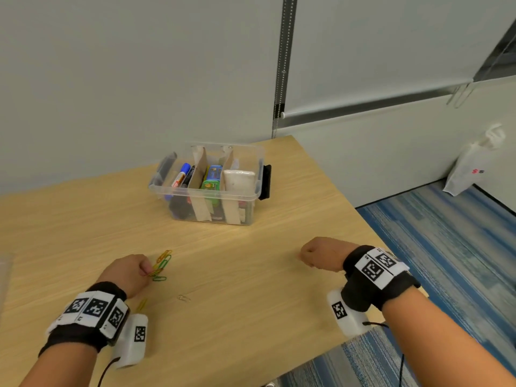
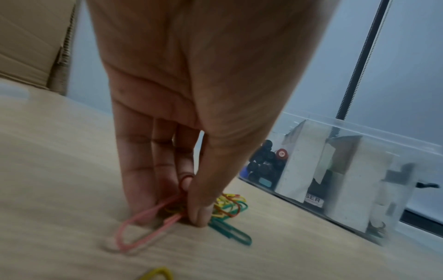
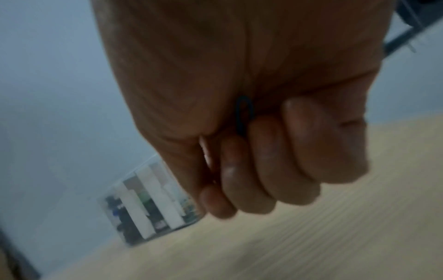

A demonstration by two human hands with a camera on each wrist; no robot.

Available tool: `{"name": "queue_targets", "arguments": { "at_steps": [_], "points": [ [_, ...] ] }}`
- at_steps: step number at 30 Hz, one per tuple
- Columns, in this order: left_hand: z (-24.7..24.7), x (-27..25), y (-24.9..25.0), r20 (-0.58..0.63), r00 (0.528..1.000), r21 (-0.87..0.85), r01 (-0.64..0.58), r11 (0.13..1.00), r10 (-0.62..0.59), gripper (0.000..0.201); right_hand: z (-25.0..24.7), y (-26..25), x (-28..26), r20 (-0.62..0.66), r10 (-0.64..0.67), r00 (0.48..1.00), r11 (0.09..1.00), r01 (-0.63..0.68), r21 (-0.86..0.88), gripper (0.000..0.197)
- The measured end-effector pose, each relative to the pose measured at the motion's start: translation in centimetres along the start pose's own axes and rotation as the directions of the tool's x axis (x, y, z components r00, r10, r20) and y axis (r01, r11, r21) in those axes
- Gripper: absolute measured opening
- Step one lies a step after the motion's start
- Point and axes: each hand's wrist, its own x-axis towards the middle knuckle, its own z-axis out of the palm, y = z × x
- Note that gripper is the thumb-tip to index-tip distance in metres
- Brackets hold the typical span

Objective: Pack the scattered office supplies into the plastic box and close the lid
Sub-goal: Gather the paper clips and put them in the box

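The clear plastic box stands open at the back of the wooden table, split by cardboard dividers and holding markers, green packets and a white block. A cluster of coloured paper clips lies at the front left. My left hand reaches down onto it, thumb and fingers pinching the clips against the table. My right hand hovers as a closed fist at the front right. The right wrist view shows a dark blue clip peeking out between the curled fingers and palm.
A yellow clip and a pale clip lie loose near my left wrist. A translucent plastic piece shows at the left edge. The table's right edge drops to blue carpet, where a white bag leans on the wall.
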Motion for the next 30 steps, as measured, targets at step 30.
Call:
{"name": "queue_targets", "arguments": {
  "at_steps": [30],
  "points": [
    [0.7,-0.9,0.0,-0.019,0.998,-0.087,0.063,0.994,-0.065,0.01,0.2,2.6,3.4,-0.063,-0.121,0.991,0.991,0.116,-0.07,0.022]
  ]
}}
